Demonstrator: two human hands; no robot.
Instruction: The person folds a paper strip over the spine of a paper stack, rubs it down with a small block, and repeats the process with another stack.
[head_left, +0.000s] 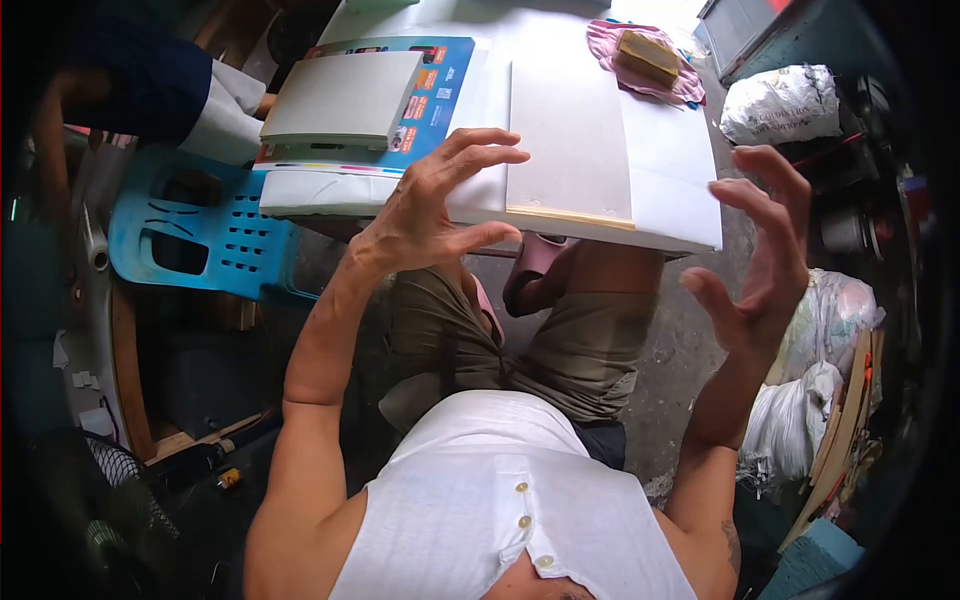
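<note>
My left hand point(440, 200) is raised near the table's front edge, fingers apart and nothing in it. On the other side my right hand point(755, 240) hangs in the air past the table's right corner, also open, with thumb and fingers curved apart. Between the two hands a flat pale grey board point(570, 150) lies on the white table, with a yellowish strip along its near edge. To the left, a stack of grey boards point(345, 95) rests on a blue printed sheet point(455, 80).
A brown block point(647, 58) sits on a pink cloth point(605, 45) at the table's back right. Left stands a blue plastic chair point(215, 225), with another person's arm point(55, 150) beyond it. White sacks point(780, 105) and plastic bags point(795, 420) crowd the right side.
</note>
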